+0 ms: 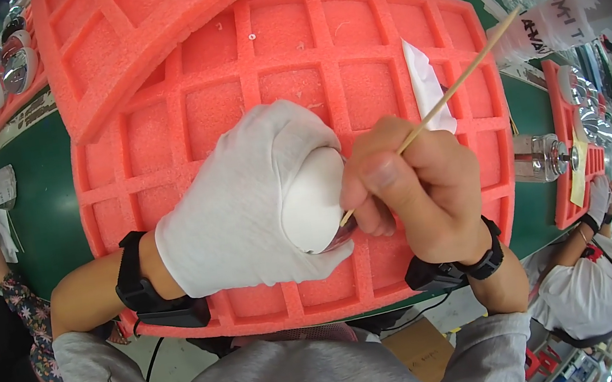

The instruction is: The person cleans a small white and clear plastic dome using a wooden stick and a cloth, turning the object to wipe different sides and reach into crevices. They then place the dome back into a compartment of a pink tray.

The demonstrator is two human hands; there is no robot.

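A smooth white rounded part (313, 204) sits above the near middle of a red foam tray (286, 28), wrapped by the curled, gloved left hand (243, 192), seemingly to steady it without smudging. On its right, the bare right hand (423, 181) pinches a thin wooden stick (460, 86) low, probably for control, tip at the part's edge. Farther right lies white tissue (426, 86); beneath everything, a green table (48, 214).

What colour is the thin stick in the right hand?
The stick is pale yellowish tan, seen best in the head view.
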